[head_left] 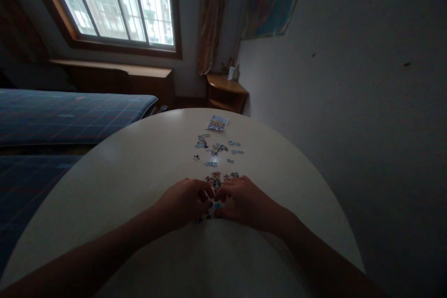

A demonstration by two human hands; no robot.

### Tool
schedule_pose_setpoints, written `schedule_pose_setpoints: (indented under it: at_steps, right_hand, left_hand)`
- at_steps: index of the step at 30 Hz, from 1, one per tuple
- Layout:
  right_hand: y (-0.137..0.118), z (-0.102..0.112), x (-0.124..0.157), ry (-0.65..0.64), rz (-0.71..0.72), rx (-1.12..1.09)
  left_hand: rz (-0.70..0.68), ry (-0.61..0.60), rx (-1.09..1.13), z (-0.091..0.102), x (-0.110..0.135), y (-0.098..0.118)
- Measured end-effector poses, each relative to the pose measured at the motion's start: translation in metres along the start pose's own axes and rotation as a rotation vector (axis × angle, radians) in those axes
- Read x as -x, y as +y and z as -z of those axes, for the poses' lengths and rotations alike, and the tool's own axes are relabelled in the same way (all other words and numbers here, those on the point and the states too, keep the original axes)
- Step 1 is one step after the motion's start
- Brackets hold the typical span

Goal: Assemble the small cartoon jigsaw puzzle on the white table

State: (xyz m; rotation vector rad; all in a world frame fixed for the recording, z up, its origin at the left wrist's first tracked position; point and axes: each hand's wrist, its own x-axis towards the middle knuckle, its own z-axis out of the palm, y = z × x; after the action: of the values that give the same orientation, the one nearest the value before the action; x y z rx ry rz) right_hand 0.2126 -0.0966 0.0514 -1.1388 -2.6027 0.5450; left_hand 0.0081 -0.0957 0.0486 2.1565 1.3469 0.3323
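Observation:
My left hand point(185, 200) and my right hand point(242, 200) meet over the near part of a round white table. Both have their fingers curled and thumbs bent in, closed around small jigsaw puzzle pieces point(218, 205) between them. A bluish piece shows at the right thumb; the exact grip is partly hidden by the fingers and dim light. Just beyond the fingertips is a colourful joined cluster of pieces point(214, 178), partly covered. A few dark and white pieces point(199, 219) lie under and beside the left hand.
Farther up the table point(146, 149) are more joined pieces point(218, 149), a blue strip point(211, 164) and small loose groups. A picture card point(217, 123) lies near the far edge. A bed with a plaid cover point(77, 116) stands left, a corner shelf point(226, 84) behind, a wall right.

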Motion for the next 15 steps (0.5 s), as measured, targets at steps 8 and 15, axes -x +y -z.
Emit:
schedule_pose_setpoints:
  at_steps: [8, 15]
  right_hand:
    - [0.0016, -0.0056, -0.0014, -0.021, 0.012, 0.033]
    - [0.0019, -0.0064, -0.0018, -0.020, 0.008, 0.053]
  left_hand:
    - [-0.003, -0.032, -0.040, 0.0012, 0.0007, 0.0041]
    - [0.028, -0.003, -0.118, -0.0010, 0.0020, 0.0076]
